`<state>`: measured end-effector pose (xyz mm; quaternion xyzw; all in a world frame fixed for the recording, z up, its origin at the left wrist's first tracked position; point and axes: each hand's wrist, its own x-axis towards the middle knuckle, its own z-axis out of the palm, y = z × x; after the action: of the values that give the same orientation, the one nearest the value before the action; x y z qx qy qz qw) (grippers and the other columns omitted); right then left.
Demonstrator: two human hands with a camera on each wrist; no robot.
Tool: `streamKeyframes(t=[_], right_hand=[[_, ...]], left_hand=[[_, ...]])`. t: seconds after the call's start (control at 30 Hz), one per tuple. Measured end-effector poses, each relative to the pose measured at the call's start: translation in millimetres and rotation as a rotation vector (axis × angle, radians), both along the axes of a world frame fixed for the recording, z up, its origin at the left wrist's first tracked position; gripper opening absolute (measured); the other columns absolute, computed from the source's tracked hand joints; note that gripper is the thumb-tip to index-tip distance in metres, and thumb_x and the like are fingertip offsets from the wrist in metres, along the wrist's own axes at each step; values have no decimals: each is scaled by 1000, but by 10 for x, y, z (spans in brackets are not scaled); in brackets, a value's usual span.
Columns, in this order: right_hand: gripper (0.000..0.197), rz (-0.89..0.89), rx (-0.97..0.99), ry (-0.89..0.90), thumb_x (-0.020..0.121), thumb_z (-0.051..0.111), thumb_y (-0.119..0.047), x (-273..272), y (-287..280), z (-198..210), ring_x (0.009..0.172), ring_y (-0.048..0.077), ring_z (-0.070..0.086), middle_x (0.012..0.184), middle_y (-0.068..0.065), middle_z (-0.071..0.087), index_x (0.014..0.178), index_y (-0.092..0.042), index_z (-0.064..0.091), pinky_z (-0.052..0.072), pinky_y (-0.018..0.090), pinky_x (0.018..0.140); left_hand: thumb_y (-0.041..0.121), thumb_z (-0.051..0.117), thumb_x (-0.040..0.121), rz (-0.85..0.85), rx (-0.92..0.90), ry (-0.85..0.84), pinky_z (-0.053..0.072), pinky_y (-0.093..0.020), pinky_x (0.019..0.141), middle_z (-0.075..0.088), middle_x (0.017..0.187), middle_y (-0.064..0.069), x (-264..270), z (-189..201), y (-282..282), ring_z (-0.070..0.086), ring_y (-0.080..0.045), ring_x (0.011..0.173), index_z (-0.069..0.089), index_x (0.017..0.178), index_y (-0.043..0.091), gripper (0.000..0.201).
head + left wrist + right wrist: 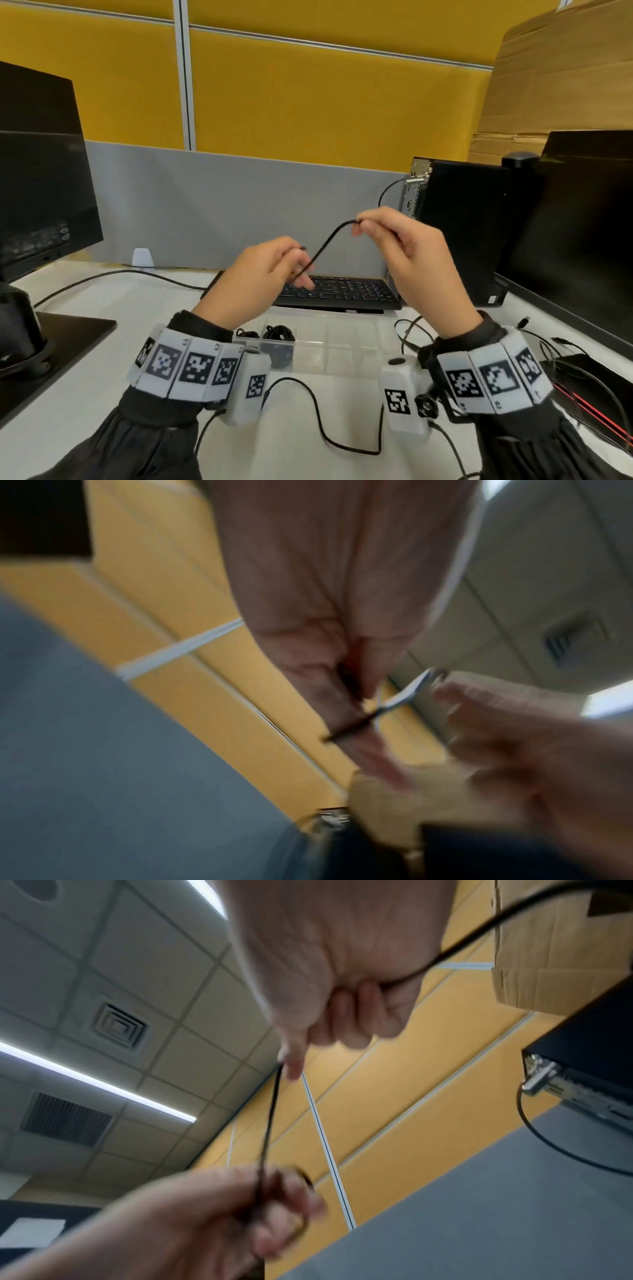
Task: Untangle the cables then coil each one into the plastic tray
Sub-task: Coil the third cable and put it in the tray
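Both hands raised above clear plastic tray [329, 346]: left hand [260, 274] & right hand [411, 253] each pinch thin black cable [325, 243], taut betw. them.

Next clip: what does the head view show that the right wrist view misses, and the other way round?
Only the head view shows the desk below the hands: the clear plastic tray with coiled black cables in its left end, the keyboard behind it, and loose cables lying to the right. Only the right wrist view shows the ceiling lights and vents overhead. Both show the left hand and right hand raised, each gripping the same black cable stretched between them, plus the yellow partition.
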<state>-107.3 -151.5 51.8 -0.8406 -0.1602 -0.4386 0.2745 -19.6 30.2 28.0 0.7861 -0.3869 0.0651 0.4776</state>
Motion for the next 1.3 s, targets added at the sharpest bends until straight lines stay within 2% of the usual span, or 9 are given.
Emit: streamKeyframes(t=[0.13, 0.23, 0.33, 0.4, 0.53, 0.63, 0.77, 1.0, 1.3], right_hand=[[20, -243, 16, 23, 98, 46, -29, 198, 8, -28, 55, 6, 47, 80, -10, 66, 104, -27, 65, 38, 29, 53], [28, -352, -361, 380, 99, 35, -35, 239, 133, -170, 76, 23, 61, 83, -1, 63, 117, -33, 56, 42, 33, 61], [26, -30, -410, 547, 100, 37, -35, 153, 314, -234, 72, 13, 57, 75, -13, 52, 117, -28, 56, 47, 32, 68], [25, 91, -410, 595, 100, 38, -30, 80, 331, -190, 64, -3, 50, 71, -23, 49, 114, -23, 58, 41, 17, 66], [21, 26, -371, 421, 98, 43, -33, -18, 186, -26, 55, 1, 46, 59, -15, 48, 95, -26, 62, 36, 27, 57], [19, -103, -273, 185, 96, 47, -32, -5, 70, 65, 56, -2, 48, 53, -17, 43, 89, -24, 63, 28, 24, 51], [21, -220, -180, 40, 97, 46, -37, 76, 14, 33, 51, 2, 44, 61, -9, 55, 92, -26, 63, 33, 27, 49], [34, 44, -268, 670, 101, 29, -39, 120, 159, -142, 80, 12, 56, 86, -4, 61, 103, -25, 59, 43, 30, 78], [26, 158, -395, 735, 101, 35, -29, -56, 276, -50, 60, 6, 45, 68, -2, 51, 91, -21, 57, 38, 18, 60]], left_hand=[[18, 38, 95, -521, -373, 435, 45, -18, 58, 68, 70, -7, -277, 146, -37, 56, -10, 49, 58, 86, -1, 29], [21, 39, 87, -522, -686, 487, 51, -18, 65, 66, 71, -14, -344, 201, -71, 59, -8, 54, 59, 89, -1, 30], [13, 41, 93, -369, -817, 383, 53, -19, 74, 72, 90, -10, -246, 166, -96, 68, -12, 78, 59, 100, 1, 23], [6, 39, 98, -195, -745, 216, 52, -19, 81, 70, 101, -10, -182, 111, -115, 69, -12, 92, 57, 105, 2, 20], [14, 40, 99, 108, -249, -291, 42, -8, 71, 68, 85, 5, -142, 27, -95, 59, 11, 75, 56, 93, 10, 17], [19, 35, 100, 4, -35, -173, 42, -20, 72, 65, 62, 2, -147, 29, -58, 58, 0, 67, 55, 82, 14, 28], [32, 34, 96, -352, -157, 134, 47, -22, 73, 53, 47, -1, -235, 101, -17, 55, -15, 64, 57, 73, 12, 38], [18, 39, 93, -492, -778, 393, 52, -19, 65, 67, 63, -5, -296, 167, -72, 64, -11, 62, 66, 74, 10, 34], [17, 37, 100, -44, -512, -133, 47, -18, 86, 71, 94, 4, -164, 18, -152, 65, -4, 95, 59, 97, 10, 23]])
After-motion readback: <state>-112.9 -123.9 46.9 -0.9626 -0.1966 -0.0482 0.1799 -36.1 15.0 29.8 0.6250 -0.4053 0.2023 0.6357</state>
